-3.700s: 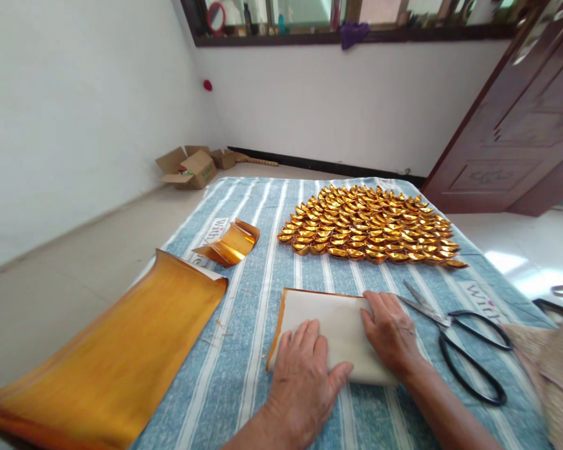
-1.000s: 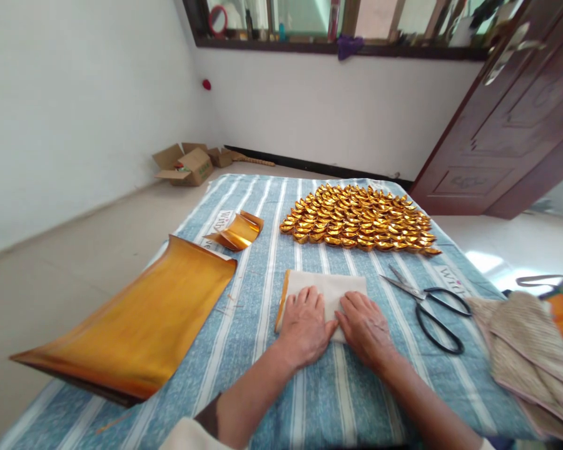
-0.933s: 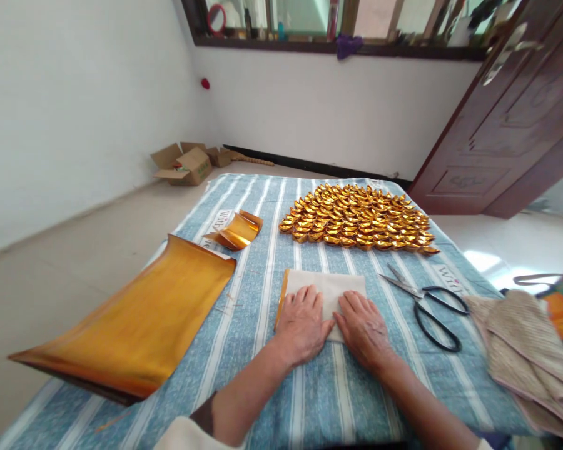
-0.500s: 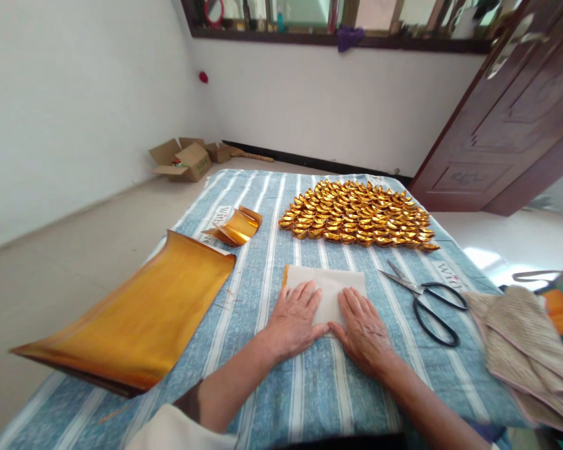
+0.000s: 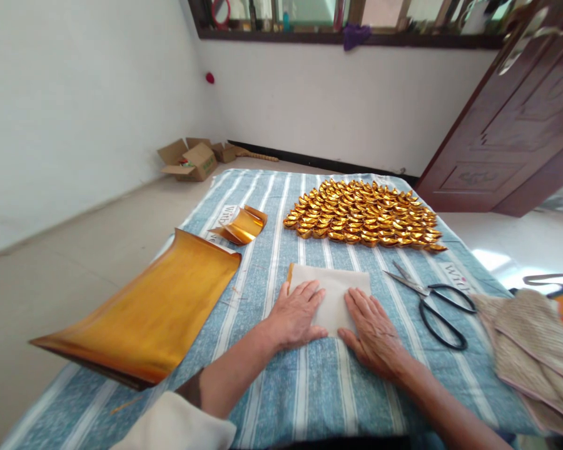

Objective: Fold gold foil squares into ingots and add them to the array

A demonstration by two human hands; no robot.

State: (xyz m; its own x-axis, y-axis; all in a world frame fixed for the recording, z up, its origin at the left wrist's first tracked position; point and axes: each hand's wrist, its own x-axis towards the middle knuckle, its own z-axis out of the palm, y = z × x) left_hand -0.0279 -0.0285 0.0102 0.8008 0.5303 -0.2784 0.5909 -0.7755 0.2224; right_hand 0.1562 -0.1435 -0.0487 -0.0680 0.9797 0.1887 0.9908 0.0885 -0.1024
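A sheet of paper (image 5: pixel 331 284), pale side up with a thin gold strip along its left edge, lies on the striped cloth. My left hand (image 5: pixel 296 314) rests flat on its left part, fingers stretched forward. On the right part lies my right hand (image 5: pixel 371 326), also flat with the fingers out. Neither hand grips anything. To the left is a large gold foil sheet stack (image 5: pixel 145 306) with curled edges, and beyond it a smaller curved piece of gold foil (image 5: pixel 244 226). Scissors (image 5: pixel 425 290) with black handles lie partly open to the right.
Many folded gold paper ingots (image 5: pixel 366 212) stand in rows at the table's far side. A beige towel (image 5: pixel 535 337) lies at the right edge. The blue striped tablecloth (image 5: pixel 244 387) covers the table. An open cardboard box (image 5: pixel 194 164) sits on the floor behind, with a door (image 5: pixel 507 144) at the right.
My hands have moved slightly apart on the paper, so a gap now shows between the thumbs. The whole view has shifted a little; the other things lie as before.
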